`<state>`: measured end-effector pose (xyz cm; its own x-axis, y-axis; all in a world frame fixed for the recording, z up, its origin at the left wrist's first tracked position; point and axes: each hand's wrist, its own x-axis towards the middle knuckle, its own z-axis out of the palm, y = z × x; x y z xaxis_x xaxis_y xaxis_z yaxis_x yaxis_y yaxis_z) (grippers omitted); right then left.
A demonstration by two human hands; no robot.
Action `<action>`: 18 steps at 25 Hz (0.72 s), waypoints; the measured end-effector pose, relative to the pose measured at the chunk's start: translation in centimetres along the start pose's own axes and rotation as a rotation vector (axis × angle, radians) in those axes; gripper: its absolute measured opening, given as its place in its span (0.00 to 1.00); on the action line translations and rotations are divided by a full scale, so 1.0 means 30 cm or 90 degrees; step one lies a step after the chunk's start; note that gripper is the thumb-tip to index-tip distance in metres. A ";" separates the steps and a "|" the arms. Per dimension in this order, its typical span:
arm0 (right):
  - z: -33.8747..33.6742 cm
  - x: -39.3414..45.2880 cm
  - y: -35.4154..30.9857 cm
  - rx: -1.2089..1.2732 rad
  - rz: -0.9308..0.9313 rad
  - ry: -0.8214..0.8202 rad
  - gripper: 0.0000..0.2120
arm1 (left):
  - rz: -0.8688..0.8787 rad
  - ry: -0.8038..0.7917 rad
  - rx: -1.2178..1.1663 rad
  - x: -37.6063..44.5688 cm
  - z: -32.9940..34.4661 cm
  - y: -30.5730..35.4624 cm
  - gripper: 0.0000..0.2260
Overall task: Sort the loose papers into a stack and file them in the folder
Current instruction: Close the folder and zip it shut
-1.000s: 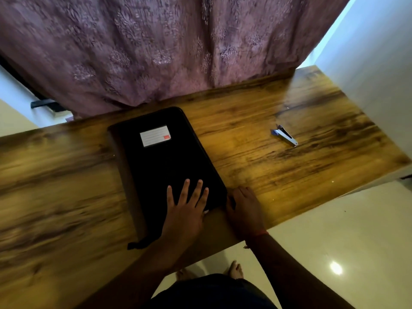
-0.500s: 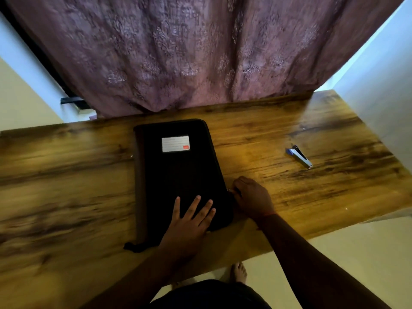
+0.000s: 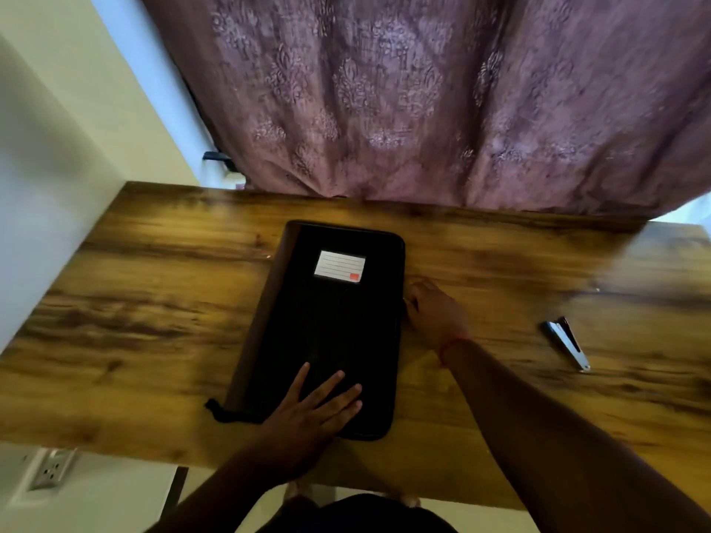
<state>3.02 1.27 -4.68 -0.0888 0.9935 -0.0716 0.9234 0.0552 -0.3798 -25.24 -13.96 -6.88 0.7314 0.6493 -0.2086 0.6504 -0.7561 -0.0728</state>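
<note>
Table (image 3: 154, 302); flat left hand (image 3: 307, 413) on folder (image 3: 331, 325)

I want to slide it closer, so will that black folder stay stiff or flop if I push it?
The folder lies flat with straight edges under the left hand, so probably fairly stiff. Its fabric-looking cover may drag rather than glide on the table.

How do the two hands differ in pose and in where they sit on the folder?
The left hand lies flat on the folder's top near its near end, fingers straight and spread; the right hand is at the folder's right edge, fingers curled at the rim. Whether it pinches anything there is unclear. Both touch the closed folder.
</note>
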 end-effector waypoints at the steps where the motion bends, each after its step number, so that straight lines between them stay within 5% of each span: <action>1: -0.003 0.016 0.007 0.006 -0.002 -0.006 0.09 | -0.008 -0.002 -0.003 -0.008 -0.008 0.028 0.33; 6: 0.008 0.052 0.037 0.039 -0.053 -0.013 0.08 | -0.100 0.003 -0.067 0.001 -0.065 0.119 0.26; 13: 0.025 0.062 0.050 0.028 -0.065 0.007 0.08 | -0.272 -0.015 -0.121 0.216 -0.116 0.016 0.29; 18: 0.028 0.076 0.059 0.031 -0.074 0.017 0.06 | -0.258 -0.015 -0.081 0.360 -0.138 -0.142 0.32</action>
<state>4.16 3.54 -6.29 -0.1831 0.9831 0.0001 0.8881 0.1655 -0.4288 -19.26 -3.39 -4.78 0.4075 0.8887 -0.2103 0.9055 -0.4231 -0.0336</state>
